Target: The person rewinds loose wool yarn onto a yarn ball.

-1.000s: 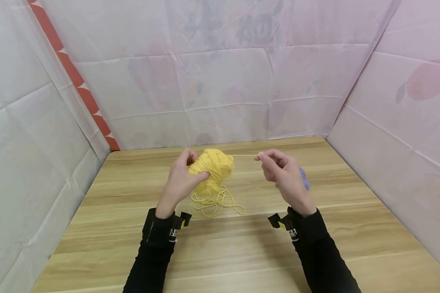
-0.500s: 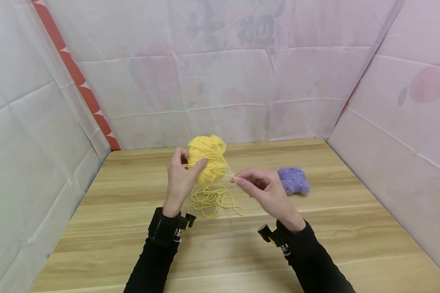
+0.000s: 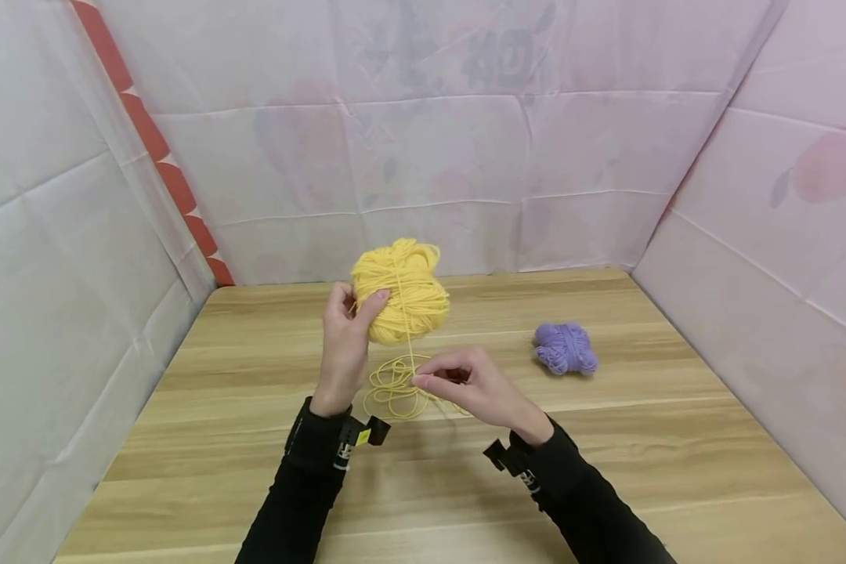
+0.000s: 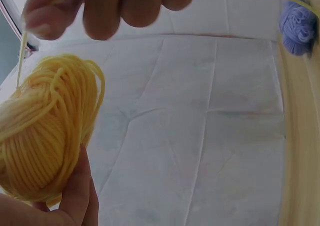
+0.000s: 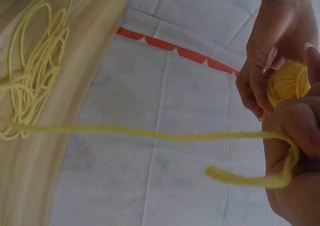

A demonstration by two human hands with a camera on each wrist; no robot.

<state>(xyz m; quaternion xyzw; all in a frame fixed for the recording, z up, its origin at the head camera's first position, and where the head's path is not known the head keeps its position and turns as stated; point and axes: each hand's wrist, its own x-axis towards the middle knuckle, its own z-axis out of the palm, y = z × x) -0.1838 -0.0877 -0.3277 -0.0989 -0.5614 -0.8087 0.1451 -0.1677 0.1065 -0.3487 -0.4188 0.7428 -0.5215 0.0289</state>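
My left hand [image 3: 344, 348] grips a ball of yellow yarn [image 3: 403, 291] and holds it up above the table, thumb on the near side. Below and to its right, my right hand [image 3: 475, 388] pinches a yellow strand [image 3: 410, 348] that runs down over the front of the ball. In the right wrist view a cut strand end [image 5: 225, 176] sticks out from the right hand's fingers, and another length [image 5: 150, 135] stretches away toward the table. A tangle of loose yellow yarn [image 3: 389, 385] lies on the table beneath, partly hidden by the right hand.
A bundle of purple yarn [image 3: 565, 349] lies on the wooden table [image 3: 677, 439] to the right of both hands. Sheets of pale patterned cloth [image 3: 437, 157] hang along the back and both sides of the table.
The right hand has come leftward and down, from out at the right to below the ball, bringing the strand across its front. The left hand has raised and turned the ball.
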